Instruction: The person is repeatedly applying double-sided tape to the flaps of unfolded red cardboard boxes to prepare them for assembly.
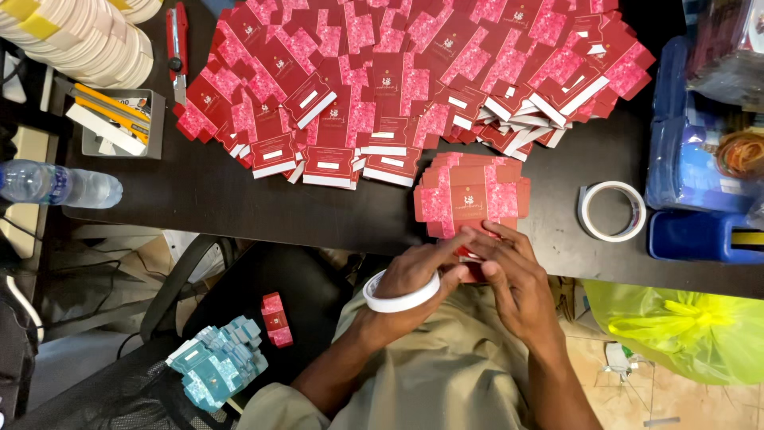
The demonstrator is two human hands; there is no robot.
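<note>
The left hand point(414, 275) (a tape roll point(402, 300) ringing its wrist) and right hand point(513, 279) both pinch a red card point(471, 264) at the table point(239, 199) edge; the card stack point(471, 195) at twelve o'clock could slide if nudged

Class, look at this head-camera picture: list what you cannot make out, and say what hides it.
1. Small red piece being worked: covered by left hand and right hand.
2. Lower sheets of the flat red patterned cardboard stack: under the top sheet.
3. Clear plastic water bottle: cut by the left edge.
4. Yellow plastic bag: contents hidden.
</note>
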